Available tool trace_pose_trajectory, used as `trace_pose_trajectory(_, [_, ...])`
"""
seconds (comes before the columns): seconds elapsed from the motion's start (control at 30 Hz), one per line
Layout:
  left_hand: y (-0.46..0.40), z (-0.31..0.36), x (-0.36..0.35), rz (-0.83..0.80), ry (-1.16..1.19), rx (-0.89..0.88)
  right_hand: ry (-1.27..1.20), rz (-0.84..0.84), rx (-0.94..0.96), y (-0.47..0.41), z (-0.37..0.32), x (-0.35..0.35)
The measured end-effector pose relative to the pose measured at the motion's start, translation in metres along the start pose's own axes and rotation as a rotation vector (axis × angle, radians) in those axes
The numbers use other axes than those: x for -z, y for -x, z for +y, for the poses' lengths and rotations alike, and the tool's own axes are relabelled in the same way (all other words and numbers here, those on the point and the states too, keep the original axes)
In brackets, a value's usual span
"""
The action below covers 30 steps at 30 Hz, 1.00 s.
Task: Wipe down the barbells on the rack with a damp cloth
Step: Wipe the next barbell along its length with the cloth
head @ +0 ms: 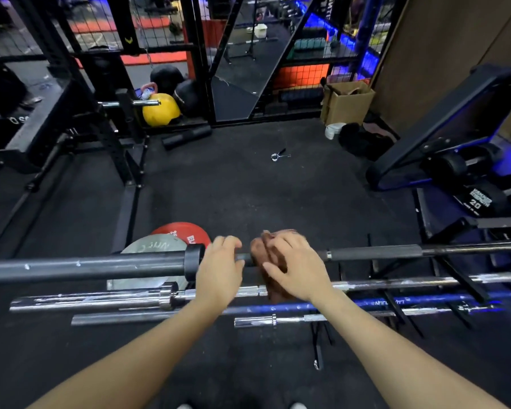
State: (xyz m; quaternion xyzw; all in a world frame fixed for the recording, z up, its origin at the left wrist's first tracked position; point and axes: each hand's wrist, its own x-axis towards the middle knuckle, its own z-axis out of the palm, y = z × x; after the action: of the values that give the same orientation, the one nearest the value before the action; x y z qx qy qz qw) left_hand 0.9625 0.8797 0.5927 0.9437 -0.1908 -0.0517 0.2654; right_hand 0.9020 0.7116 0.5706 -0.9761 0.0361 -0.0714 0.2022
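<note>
The black rubber floor (248, 196) fills most of the view, with a black squat rack (106, 128) at the left and a dumbbell rack (455, 160) at the right. Across the lower middle, a low barbell rack (466, 284) carries several bars lying side by side. The topmost is a dark grey barbell (86, 265) running the full width of the view, its thick sleeve to the left and its thinner shaft to the right. Just below it lie a chrome barbell (86, 299), a blue barbell (425, 302) and two shorter steel bars. Behind the dark sleeve, a grey weight plate (148, 252) and a red weight plate (186, 231) lean together on the floor.

The left hand (219, 270) wraps its grip over the dark barbell's shaft just right of the collar, fingers curled round it. Close beside it, the right hand (295, 267) presses a brown cloth (266, 252) onto the same shaft, fingers spread and bent over the folds; the cloth drapes over the bar and hangs below it.

Farther off, a yellow ball (160, 110), a cardboard box (348, 104) and a small spring collar (279, 155) sit on the floor.
</note>
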Motion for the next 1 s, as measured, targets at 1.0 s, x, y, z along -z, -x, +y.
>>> trace_pose_trajectory(1.0, [-0.029, -0.040, -0.002, -0.128, -0.507, -0.333, 0.243, 0.046, -0.292, -0.037, -0.018, -0.020])
